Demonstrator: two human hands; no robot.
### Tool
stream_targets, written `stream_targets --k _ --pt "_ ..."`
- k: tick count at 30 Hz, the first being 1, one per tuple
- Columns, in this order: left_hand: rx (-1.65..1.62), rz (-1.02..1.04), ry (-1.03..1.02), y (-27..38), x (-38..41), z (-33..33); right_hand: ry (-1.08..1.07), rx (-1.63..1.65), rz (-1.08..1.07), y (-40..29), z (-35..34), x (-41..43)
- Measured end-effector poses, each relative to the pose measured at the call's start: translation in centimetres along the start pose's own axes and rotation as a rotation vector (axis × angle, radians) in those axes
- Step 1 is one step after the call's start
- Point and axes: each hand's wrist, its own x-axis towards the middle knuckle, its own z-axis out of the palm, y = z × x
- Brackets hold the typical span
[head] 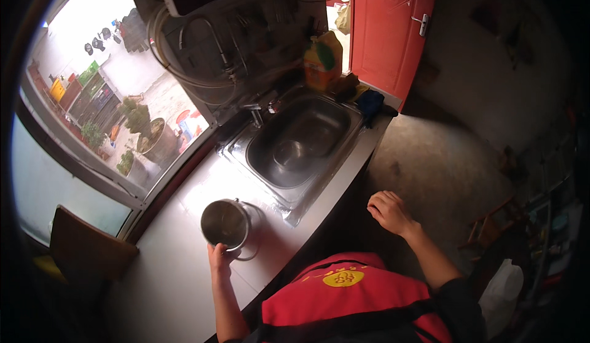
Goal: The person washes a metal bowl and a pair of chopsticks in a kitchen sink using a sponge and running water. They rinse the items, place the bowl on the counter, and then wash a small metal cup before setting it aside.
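Observation:
My left hand (220,256) grips the near rim of a round metal pail (225,225), thumb over the edge. The pail's open mouth faces up towards me, and its thin wire handle hangs down on the right side. It is over the white tiled counter (184,260); whether its base touches the tiles I cannot tell. Away to the right, my right hand (389,213) hovers above the floor in front of my apron (304,292), fingers curled together and nothing visible in them. Beyond the pail lies a stainless steel sink (276,193) set into the counter.
A tap (256,115) and a coiled hose (159,53) are behind the sink. An orange jug (318,73) and dark blue cloth (370,103) sit at its far end. A brown board (87,246) leans by the window. A red door (392,34) stands ajar.

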Motion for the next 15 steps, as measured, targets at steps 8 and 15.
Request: stream_targets --k 8,15 --pt "-0.025 -0.048 0.162 0.6 2.3 2.8 -0.150 0.070 -0.128 12.7 3.2 12.0" --pt "-0.160 -0.083 0.409 -1.6 3.4 3.3 -0.293 0.192 -0.297 22.6 5.4 21.5"
